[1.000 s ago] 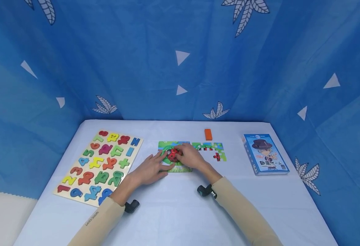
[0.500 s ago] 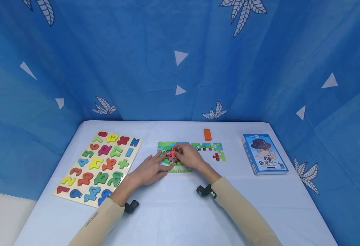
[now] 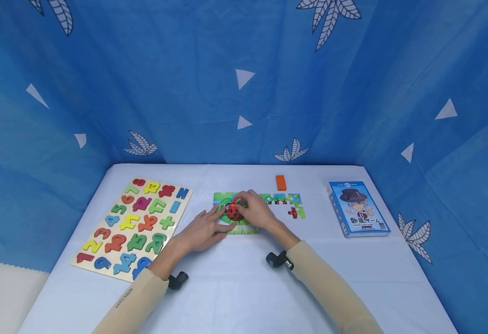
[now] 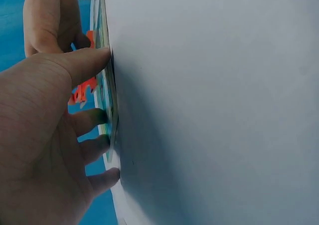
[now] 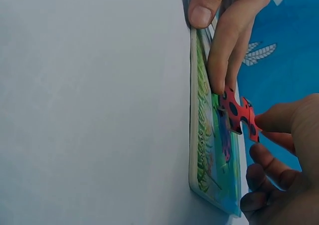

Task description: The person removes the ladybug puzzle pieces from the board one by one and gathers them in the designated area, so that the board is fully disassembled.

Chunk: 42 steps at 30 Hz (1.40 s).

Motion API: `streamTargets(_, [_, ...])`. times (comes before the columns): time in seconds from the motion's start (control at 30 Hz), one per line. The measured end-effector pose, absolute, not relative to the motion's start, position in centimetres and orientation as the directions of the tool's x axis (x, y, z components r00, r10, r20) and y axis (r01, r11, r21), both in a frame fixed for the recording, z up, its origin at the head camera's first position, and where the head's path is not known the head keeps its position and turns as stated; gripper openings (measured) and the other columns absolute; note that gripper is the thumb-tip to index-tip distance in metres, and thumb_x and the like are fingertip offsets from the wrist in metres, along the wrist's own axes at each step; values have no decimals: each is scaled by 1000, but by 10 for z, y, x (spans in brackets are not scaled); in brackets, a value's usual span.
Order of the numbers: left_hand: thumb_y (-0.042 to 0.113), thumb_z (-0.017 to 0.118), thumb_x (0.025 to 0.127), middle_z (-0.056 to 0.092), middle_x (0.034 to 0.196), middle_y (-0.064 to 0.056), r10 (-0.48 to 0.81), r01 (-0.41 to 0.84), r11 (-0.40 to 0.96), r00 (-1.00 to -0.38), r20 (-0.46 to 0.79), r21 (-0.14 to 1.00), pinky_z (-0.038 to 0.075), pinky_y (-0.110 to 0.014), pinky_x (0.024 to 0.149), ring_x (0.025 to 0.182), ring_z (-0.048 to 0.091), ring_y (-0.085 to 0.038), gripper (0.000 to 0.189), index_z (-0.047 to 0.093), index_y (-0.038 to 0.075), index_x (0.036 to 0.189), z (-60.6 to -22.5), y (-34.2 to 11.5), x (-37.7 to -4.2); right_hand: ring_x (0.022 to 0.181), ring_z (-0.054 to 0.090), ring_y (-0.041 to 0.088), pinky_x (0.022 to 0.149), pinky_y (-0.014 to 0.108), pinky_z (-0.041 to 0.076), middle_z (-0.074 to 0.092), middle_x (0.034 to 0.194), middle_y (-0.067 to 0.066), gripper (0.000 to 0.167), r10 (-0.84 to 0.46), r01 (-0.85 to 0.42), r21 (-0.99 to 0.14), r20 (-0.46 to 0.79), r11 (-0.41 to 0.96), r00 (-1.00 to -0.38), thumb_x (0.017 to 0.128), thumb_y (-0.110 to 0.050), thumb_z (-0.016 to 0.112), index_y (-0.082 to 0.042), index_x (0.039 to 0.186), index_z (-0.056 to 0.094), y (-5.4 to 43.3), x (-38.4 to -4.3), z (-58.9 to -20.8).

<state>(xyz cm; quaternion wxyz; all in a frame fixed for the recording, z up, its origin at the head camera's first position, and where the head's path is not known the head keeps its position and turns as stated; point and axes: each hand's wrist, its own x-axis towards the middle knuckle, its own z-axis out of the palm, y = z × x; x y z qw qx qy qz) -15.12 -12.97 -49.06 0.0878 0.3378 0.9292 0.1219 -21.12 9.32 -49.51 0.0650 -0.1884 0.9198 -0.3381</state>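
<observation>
A puzzle board (image 3: 244, 230) with a ladybug picture and a grassy lower edge lies mid-table. My left hand (image 3: 199, 230) rests at its left side, fingers spread and extended. In the right wrist view, the left thumb (image 5: 201, 16) touches the board's near edge and a left fingertip reaches the red piece. My right hand (image 3: 257, 212) pinches a red, black-spotted jigsaw piece (image 5: 233, 109) between thumb and forefinger, tilted over the board. Its other fingers curl loosely. Several loose jigsaw pieces (image 3: 294, 199) lie right of the board, one of them a red-patterned piece (image 3: 292, 213).
A wooden number board (image 3: 143, 218) with coloured numerals lies on the left. An orange block (image 3: 281, 183) sits behind the loose pieces. On the right is a blue card-game box (image 3: 358, 208). Blue curtains (image 3: 244, 93) hang behind the white table.
My right hand has shifted slightly over the board, and the red piece in its fingers has turned and moved a little. The left hand stays in place.
</observation>
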Motion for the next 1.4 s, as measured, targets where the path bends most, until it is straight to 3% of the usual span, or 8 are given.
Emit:
streamTargets(0.6, [36, 56, 104, 27, 162, -19, 656, 615, 737, -751, -78, 280, 32, -67, 111, 151, 21, -43, 41, 55, 36, 145, -495, -131, -153, 75, 58, 13, 62, 26, 48, 69, 94, -2, 21, -410, -298, -757, 44, 581, -911, 98, -16, 64, -18, 119, 65, 95, -208, -490])
streamTargets(1.03, [37, 55, 104, 27, 163, -19, 653, 610, 740, -753, -83, 285, 31, -66, 112, 151, 21, -43, 42, 54, 36, 145, -494, -132, -152, 92, 67, 13, 77, 31, 56, 69, 98, -2, 20, -381, -255, -835, 59, 488, -923, 99, -15, 64, -19, 119, 64, 98, -204, -491])
streamTargets(1.4, [38, 55, 104, 25, 164, -19, 653, 607, 740, -752, -92, 290, 29, -66, 113, 151, 19, -43, 43, 52, 36, 147, -495, -132, -152, 86, 67, 17, 71, 32, 54, 68, 99, 1, 21, -321, -193, -861, 37, 470, -946, 99, -14, 64, -18, 119, 65, 124, -203, -484])
